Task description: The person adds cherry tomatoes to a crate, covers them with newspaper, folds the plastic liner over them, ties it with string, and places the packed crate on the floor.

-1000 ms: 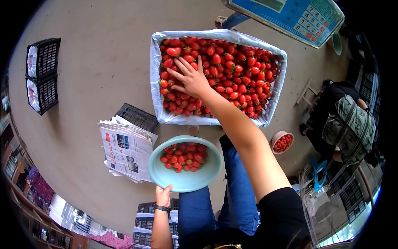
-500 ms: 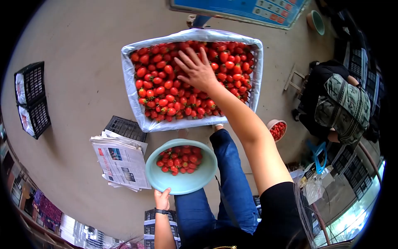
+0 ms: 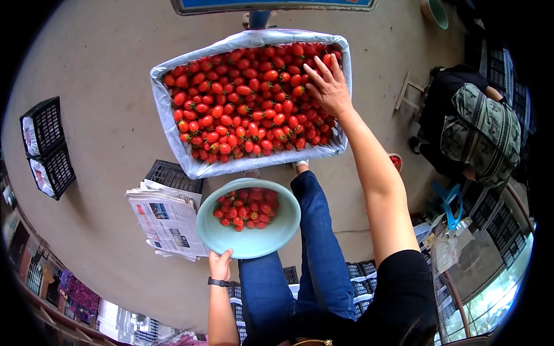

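Note:
A lined crate (image 3: 202, 169) full of red cherry tomatoes (image 3: 242, 104) is in front of me, its rim covered with pale lining. My right hand (image 3: 330, 89) lies on the tomatoes near the crate's right end, its fingers spread and nothing held in them. With thumb and fingers my left hand (image 3: 220, 265) grips the near rim of a light blue plastic basin (image 3: 231, 242). The basin is tilted towards me, below the crate's near side. A smaller heap of tomatoes (image 3: 248, 209) sits in its far part.
Newspapers (image 3: 167, 222) are stacked on a black crate (image 3: 173, 176) left of the basin. More black crates (image 3: 49, 147) stand far left. A blue-framed scale (image 3: 277, 6) is beyond the tomatoes. At right a person (image 3: 470, 127) bends over, near a small bowl of tomatoes (image 3: 396, 162).
My right hand has moved right across the tomatoes, from the middle to the right end of the crate. The left hand still holds the basin. The view has shifted slightly.

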Demonstrator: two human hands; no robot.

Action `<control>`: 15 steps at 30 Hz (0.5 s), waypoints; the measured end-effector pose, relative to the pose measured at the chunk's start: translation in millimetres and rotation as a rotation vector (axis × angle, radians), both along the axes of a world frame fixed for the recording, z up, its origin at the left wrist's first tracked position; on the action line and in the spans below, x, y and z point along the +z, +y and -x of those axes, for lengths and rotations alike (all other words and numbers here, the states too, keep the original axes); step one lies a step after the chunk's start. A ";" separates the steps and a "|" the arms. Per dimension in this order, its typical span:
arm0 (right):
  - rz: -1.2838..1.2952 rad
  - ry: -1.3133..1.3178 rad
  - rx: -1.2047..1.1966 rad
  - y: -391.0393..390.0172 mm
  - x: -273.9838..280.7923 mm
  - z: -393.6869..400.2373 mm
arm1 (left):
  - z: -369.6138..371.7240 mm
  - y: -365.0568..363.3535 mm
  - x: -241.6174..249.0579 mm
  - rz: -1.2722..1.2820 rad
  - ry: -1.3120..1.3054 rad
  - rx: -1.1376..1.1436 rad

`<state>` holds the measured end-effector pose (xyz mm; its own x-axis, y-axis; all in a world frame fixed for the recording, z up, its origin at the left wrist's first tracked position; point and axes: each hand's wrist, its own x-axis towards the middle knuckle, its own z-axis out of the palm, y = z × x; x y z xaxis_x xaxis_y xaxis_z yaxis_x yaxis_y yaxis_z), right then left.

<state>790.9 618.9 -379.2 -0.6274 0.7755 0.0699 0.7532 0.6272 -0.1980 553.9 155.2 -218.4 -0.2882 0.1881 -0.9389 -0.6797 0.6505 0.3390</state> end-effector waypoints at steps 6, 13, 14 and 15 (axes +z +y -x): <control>0.169 0.024 0.098 -70.9 10.1 -34.5 | -8.5 6.3 -5.4 -0.045 -0.028 -0.096; 0.306 0.022 -0.099 -153.6 18.5 -70.6 | -7.6 18.0 -0.2 -0.072 -0.053 -0.262; 0.259 0.004 -0.115 -159.8 16.7 -71.7 | -5.3 16.6 -1.1 -0.072 -0.050 -0.306; 0.211 -0.012 -0.128 -161.8 19.6 -67.9 | -5.7 18.0 -1.8 -0.090 -0.039 -0.316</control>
